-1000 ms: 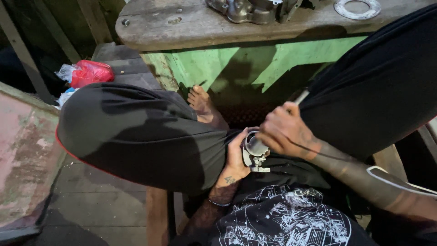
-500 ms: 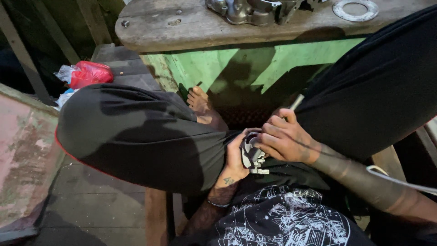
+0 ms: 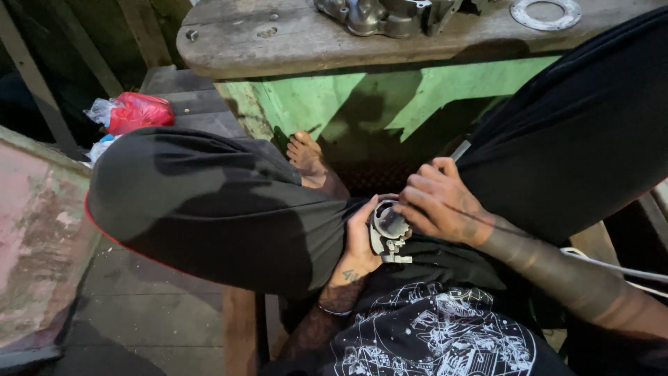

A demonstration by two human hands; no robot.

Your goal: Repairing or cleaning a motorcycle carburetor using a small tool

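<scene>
I sit with both knees raised in black trousers. In my lap, my left hand point(image 3: 360, 240) cups a small grey metal engine part point(image 3: 388, 230) with a round shiny opening. My right hand point(image 3: 438, 202) lies over the top of the same part, fingers curled onto it. A slim pale rod point(image 3: 460, 149) shows just behind my right hand against my right thigh; whether the hand holds it is hidden. My bare foot point(image 3: 309, 157) rests below, in front of the green bench face.
A worn wooden bench top point(image 3: 278, 42) crosses the top, carrying a grey metal engine casing point(image 3: 383, 14) and a flat metal ring point(image 3: 545, 12). A red plastic bag point(image 3: 136, 111) lies at left. A white cable point(image 3: 612, 264) runs by my right forearm. A stained slab point(image 3: 35, 237) stands at far left.
My right hand has slid down from gripping the rod to cover the metal part, and the part has turned so its round opening shows. My left hand has stayed under it.
</scene>
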